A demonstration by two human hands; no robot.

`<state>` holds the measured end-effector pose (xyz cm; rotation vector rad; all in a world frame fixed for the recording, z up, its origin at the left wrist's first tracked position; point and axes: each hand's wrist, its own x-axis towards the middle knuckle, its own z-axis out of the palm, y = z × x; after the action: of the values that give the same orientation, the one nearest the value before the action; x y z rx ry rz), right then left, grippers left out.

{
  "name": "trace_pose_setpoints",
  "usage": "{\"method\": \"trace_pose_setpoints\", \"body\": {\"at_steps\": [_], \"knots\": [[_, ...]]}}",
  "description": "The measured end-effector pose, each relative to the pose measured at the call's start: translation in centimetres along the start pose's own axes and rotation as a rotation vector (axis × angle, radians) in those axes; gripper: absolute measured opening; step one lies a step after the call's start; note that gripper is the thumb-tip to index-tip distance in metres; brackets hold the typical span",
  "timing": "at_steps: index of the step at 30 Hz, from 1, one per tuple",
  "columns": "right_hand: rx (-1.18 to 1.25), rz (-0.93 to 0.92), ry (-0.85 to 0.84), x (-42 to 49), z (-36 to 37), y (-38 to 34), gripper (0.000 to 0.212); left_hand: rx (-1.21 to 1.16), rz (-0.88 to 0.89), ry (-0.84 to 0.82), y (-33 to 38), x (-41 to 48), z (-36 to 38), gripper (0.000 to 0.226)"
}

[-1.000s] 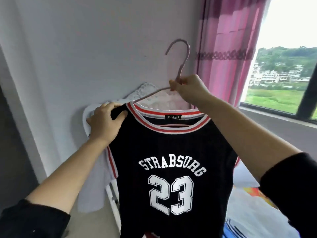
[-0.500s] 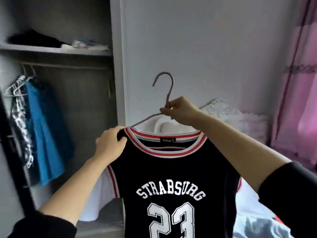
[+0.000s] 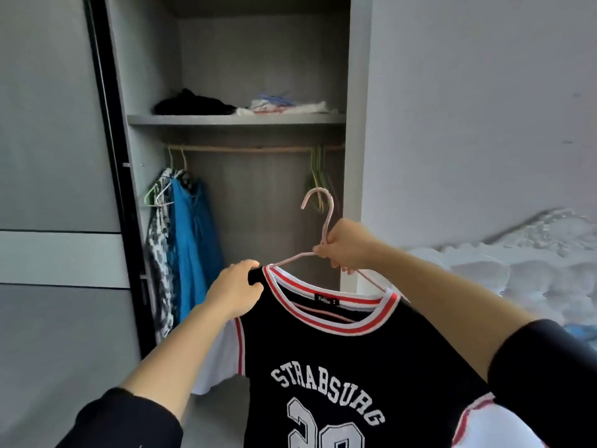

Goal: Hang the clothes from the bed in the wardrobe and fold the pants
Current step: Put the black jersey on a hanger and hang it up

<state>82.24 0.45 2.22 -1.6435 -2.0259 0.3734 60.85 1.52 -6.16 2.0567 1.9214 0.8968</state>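
Note:
A black jersey with white sleeves, a red-and-white collar and the print "STRABSURG" hangs on a pink hanger. My right hand grips the hanger just below its hook. My left hand pinches the jersey's left shoulder. Straight ahead stands the open wardrobe, its rail running under a shelf. The hanger's hook sits below the rail, toward its right end. The bed lies to the right, partly hidden by my right arm.
A blue garment and a patterned one hang at the rail's left end. Several bare hangers hang at its right end. Folded dark and white clothes lie on the shelf. A sliding door covers the wardrobe's left part.
My view has swung left from the window and wall to the open wardrobe. Both hands keep their hold, and the jersey on its hanger now faces the rail.

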Motion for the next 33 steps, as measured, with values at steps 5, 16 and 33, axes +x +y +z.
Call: {"method": "trace_pose_setpoints", "body": {"at_steps": [5,16,33], "knots": [[-0.008,-0.052,-0.018,8.8,3.4,-1.9,0.022,0.004,-0.037,0.005,-4.8,6.5,0.2,0.051],[-0.070,-0.168,0.085,29.0,8.5,-6.4,0.018,0.178,-0.038,0.098,-12.8,25.4,-2.6,0.052],[0.679,-0.025,0.245,57.9,17.7,-14.8,0.018,0.299,0.140,0.288,-25.6,55.4,-11.1,0.050]]}}
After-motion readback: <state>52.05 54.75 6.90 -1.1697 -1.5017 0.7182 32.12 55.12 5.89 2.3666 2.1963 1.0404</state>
